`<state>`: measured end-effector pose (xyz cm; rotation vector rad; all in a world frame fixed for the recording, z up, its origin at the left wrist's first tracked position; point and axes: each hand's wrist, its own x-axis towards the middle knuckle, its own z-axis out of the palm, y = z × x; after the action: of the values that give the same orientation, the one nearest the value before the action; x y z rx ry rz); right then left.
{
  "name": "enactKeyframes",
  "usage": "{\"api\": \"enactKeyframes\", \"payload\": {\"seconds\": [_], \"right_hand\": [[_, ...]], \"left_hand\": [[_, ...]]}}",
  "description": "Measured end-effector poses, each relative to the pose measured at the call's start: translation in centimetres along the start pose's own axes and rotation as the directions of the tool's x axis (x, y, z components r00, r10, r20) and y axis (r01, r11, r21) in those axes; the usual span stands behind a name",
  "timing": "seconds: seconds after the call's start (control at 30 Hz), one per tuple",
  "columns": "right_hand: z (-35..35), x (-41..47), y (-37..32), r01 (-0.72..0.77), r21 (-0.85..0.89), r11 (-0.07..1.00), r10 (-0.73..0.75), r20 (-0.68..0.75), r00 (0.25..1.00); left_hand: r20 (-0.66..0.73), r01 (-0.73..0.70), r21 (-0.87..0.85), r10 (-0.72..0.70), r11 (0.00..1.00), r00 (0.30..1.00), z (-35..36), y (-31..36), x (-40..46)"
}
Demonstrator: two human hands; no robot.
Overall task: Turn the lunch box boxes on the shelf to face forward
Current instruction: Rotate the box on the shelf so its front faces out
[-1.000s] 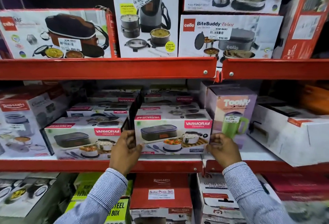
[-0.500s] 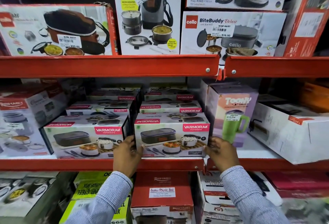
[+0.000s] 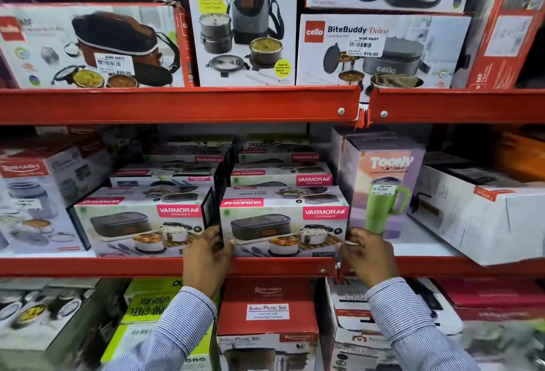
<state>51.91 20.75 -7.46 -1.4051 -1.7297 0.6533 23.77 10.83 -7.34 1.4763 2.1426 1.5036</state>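
Observation:
A Varmora lunch box box (image 3: pixel 283 223) stands at the front of the middle red shelf (image 3: pixel 118 266), its picture side towards me. My left hand (image 3: pixel 206 258) grips its lower left corner and my right hand (image 3: pixel 367 255) grips its lower right corner. A second Varmora box (image 3: pixel 141 226) stands just left of it, also picture side out, angled slightly. More Varmora boxes (image 3: pixel 280 177) are lined up in rows behind both.
A purple Toony tumbler box (image 3: pixel 380 191) stands right of the held box, and a white box (image 3: pixel 483 214) sits skewed beyond it. A Rishabh box (image 3: pixel 44 193) fills the left. Cello boxes (image 3: pixel 380 49) line the upper shelf. More cartons sit below.
The held box has settled lower, at the shelf's front edge. Both hands have slid down to its bottom corners. The camera has tilted slightly upward.

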Motion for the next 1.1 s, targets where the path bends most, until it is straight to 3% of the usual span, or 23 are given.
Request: {"api": "enactKeyframes", "payload": {"seconds": [0.23,0.43,0.57,0.7,0.83,0.93,1.1], "right_hand": [[-0.1,-1.3,-0.2,-0.001,0.072,0.997,0.004,-0.044,0.999],[1.7,-5.9,-2.7,0.162,0.186,0.969,-0.098,-0.309,0.946],[7.1,-7.8,-6.9,0.270,0.277,0.922,-0.227,-0.178,0.957],[13.3,-8.9,-11.5,0.230,0.367,0.902,-0.251,0.011,0.968],[18.4,-9.2,-14.2,0.202,0.374,0.905,-0.237,0.048,0.970],[20.7,-9.7,-15.3,0.180,0.252,0.951,-0.185,-0.003,0.983],[22.1,-10.2,-16.4,0.104,0.086,0.991,-0.098,-0.066,0.993]], "left_hand": [[0.031,0.043,-0.059,-0.041,0.997,0.999,-0.9,-0.8,-0.5],[-0.072,0.044,-0.105,-0.052,0.993,0.996,-5.4,-2.1,-2.6],[-0.138,0.023,-0.160,-0.045,0.987,0.989,-9.9,-4.6,-2.6],[-0.261,0.008,-0.184,-0.056,0.983,0.964,-14.1,-8.4,-1.0],[-0.337,-0.017,-0.163,-0.039,0.987,0.941,-17.7,-12.2,0.7],[-0.297,0.007,-0.147,-0.051,0.989,0.953,-19.5,-14.9,1.8],[-0.117,0.007,-0.050,-0.012,0.999,0.993,-20.0,-17.3,3.5]]}}
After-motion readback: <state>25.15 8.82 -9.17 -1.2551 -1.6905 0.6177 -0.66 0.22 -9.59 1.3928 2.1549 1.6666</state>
